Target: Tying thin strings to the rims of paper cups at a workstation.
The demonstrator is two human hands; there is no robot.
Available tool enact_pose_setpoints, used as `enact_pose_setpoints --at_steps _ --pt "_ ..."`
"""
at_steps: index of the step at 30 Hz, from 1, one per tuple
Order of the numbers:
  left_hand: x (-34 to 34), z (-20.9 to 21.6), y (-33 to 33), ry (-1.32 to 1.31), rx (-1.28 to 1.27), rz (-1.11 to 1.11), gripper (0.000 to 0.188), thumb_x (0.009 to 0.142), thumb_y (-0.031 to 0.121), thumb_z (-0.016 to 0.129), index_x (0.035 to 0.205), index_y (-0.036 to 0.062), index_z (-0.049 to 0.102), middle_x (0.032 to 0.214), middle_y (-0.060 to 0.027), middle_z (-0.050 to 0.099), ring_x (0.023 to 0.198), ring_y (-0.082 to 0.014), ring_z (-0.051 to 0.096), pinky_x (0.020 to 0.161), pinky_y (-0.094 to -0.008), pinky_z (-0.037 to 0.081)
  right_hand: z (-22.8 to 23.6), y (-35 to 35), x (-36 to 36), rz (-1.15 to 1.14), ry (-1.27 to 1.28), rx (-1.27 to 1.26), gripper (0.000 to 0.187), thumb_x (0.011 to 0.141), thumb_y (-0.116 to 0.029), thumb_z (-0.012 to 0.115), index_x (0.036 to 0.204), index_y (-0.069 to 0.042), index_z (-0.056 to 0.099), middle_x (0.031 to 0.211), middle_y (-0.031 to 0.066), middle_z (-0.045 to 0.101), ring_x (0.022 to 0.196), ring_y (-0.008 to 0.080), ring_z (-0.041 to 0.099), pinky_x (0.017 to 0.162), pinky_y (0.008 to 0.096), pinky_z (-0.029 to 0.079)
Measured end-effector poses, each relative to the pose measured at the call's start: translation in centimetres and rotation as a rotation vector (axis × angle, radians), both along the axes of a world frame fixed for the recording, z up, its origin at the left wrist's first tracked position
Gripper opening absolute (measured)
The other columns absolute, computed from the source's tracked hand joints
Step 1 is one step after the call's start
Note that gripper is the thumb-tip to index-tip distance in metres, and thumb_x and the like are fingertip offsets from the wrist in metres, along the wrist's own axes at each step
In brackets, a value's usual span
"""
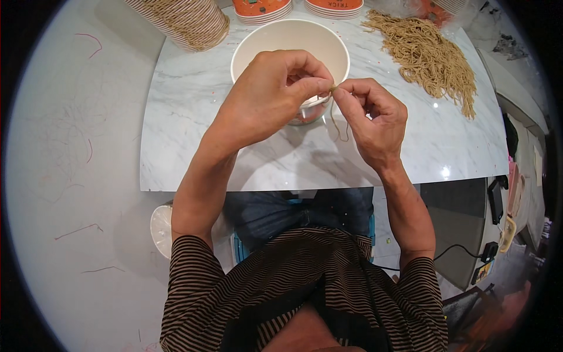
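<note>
Over the middle of the table (187,129), the left hand (275,88) and the right hand (378,120) meet at the fingertips. Each grip is closed to a pinch on one thin tan cord (333,88); its loose length hangs below the fingers. A clear container (306,115) stands beneath the hands, partly hidden, contents indistinct. A white bowl (293,38) stands just beyond, toward the far edge. Tan strands (434,56) lie heaped near the far right corner; stacked paper containers (182,20) occupy the far left corner.
</note>
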State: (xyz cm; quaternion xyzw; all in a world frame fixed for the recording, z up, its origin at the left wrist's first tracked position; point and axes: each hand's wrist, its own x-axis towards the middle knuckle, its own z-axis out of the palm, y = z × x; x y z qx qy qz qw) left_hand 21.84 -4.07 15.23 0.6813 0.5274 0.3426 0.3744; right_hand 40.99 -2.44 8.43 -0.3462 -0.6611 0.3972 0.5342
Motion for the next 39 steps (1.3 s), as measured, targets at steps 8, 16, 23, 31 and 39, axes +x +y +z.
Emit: enact_pose_setpoints --at_steps 8,16,23,31,39 --pt "-0.5 -0.4 0.3 -0.085 0.025 0.003 0.017 0.099 0.006 0.067 0.114 -0.0024 0.067 0.097 -0.0038 0.071 0.087 -0.0083 0.067 0.073 -0.023 0.056 -0.7 0.2 0.7 0.045 0.057 -0.09 0.007 0.094 -0.006 0.072 0.097 -0.001 0.075 0.073 -0.0062 0.066 0.066 -0.0005 0.053 0.059 0.0178 0.04" --pt "-0.7 -0.5 0.1 -0.085 0.06 0.013 0.019 0.098 0.006 0.067 0.115 -0.0035 0.066 0.098 -0.0054 0.072 0.088 -0.0082 0.067 0.077 -0.0232 0.056 -0.9 0.0 1.1 0.041 0.024 -0.13 0.009 0.093 -0.008 0.074 0.097 -0.001 0.075 0.073 -0.0066 0.064 0.066 -0.0005 0.051 0.059 0.0185 0.04" --pt "-1.0 -0.2 -0.1 -0.103 0.052 0.009 0.019 0.097 0.005 0.067 0.114 -0.0037 0.066 0.098 -0.0043 0.071 0.088 -0.0077 0.066 0.08 -0.0229 0.055 -1.0 0.1 1.4 0.037 0.031 -0.159 0.008 0.093 -0.009 0.074 0.095 0.0 0.075 0.071 -0.0077 0.061 0.064 -0.0004 0.048 0.058 0.0191 0.037" --pt "-0.6 -0.2 0.1 -0.079 0.026 0.005 0.019 0.094 0.003 0.067 0.112 -0.0028 0.066 0.095 -0.0021 0.069 0.09 -0.0078 0.063 0.087 -0.0248 0.052 -1.2 0.6 1.8 -0.011 0.041 -0.184 0.01 0.092 -0.009 0.074 0.093 0.001 0.074 0.069 -0.0073 0.06 0.063 -0.0001 0.047 0.057 0.0193 0.036" --pt "-0.2 -0.4 -0.1 -0.109 0.035 -0.004 0.016 0.094 0.003 0.066 0.109 -0.0022 0.066 0.095 -0.0016 0.067 0.093 -0.0086 0.062 0.087 -0.0249 0.051 -0.9 0.4 2.0 -0.054 0.057 -0.277 0.014 0.093 -0.011 0.074 0.091 0.003 0.074 0.068 -0.0086 0.056 0.063 -0.0003 0.043 0.055 0.021 0.033"
